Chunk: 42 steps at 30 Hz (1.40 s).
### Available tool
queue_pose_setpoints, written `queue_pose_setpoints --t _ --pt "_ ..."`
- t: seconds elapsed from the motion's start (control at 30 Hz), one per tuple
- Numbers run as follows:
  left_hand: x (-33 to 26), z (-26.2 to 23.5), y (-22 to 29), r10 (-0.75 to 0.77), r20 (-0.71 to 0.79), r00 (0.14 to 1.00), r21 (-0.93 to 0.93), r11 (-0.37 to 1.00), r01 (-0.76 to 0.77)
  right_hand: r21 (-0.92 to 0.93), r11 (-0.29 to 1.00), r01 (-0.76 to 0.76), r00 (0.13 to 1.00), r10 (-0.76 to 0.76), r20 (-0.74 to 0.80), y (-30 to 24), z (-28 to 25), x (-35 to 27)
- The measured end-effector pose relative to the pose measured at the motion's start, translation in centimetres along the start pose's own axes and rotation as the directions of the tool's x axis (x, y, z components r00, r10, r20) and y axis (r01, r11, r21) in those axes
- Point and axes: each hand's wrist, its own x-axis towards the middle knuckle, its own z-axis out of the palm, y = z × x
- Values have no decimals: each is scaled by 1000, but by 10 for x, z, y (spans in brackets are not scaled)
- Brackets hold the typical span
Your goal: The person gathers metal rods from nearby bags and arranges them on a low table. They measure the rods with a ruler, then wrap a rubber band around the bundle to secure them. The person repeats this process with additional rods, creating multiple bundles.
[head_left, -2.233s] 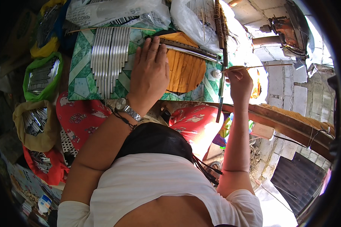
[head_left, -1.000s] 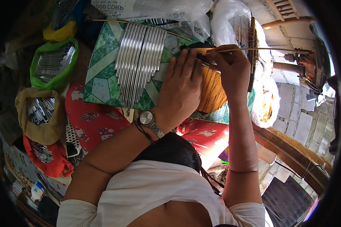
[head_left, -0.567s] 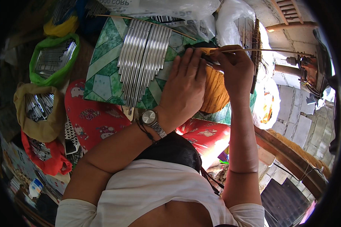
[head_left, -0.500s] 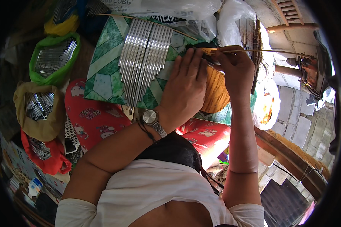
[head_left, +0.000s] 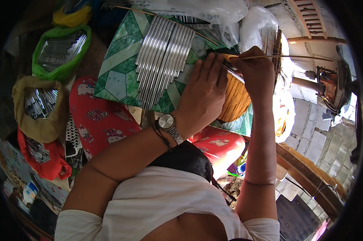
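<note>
Tan cloth bag (head_left: pixel 36 116): far left, open-topped, filled with short silvery metal tubes.
Red cloth bag (head_left: pixel 48 158): just below the tan one, more tubes inside.
Green plastic bag (head_left: pixel 62 52): upper left, also packed with tubes.
Green-patterned board (head_left: pixel 121 76): middle, resting on red printed fabric (head_left: pixel 99 120) over the lap.
Row of silvery metal tubes (head_left: pixel 161 60): lying side by side on the board, fanned slightly, just left of the left hand.
Left hand (head_left: pixel 203 96): a silver wristwatch (head_left: pixel 167 122) on the wrist; fingers spread flat and pressing down on a thin dark metal rod (head_left: pixel 229 68) at the top of the round orange wooden piece (head_left: pixel 235 100).
Right hand (head_left: pixel 260 72): just right of the left, fingers pinched closed around a thin pale bamboo stick (head_left: pixel 294 57) that runs out to the right.
Clear plastic bags (head_left: pixel 253 24): far side, behind both hands.
</note>
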Motion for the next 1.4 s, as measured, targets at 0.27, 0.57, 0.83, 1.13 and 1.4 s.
queue_pose_setpoints --t 0.27,0.57,0.83,1.13,1.4 --pt "-1 2 0 2 -4 1000 -10 1000 -2 -5 1000 20 998 -19 63 6 1 8" --pt "0 2 -1 3 -2 1000 -6 1000 -3 -86 994 73 995 -67 67 7 5 12" --pt "0 1 -1 13 -5 1000 -12 1000 -13 -239 958 157 986 -166 -15 -12 11 1" --pt "1 2 -2 19 -10 1000 -75 997 -20 -229 958 171 979 -192 -75 -14 20 1" --pt "-2 5 -7 56 15 998 -148 988 -53 -539 841 43 997 -72 -33 -52 36 -8"
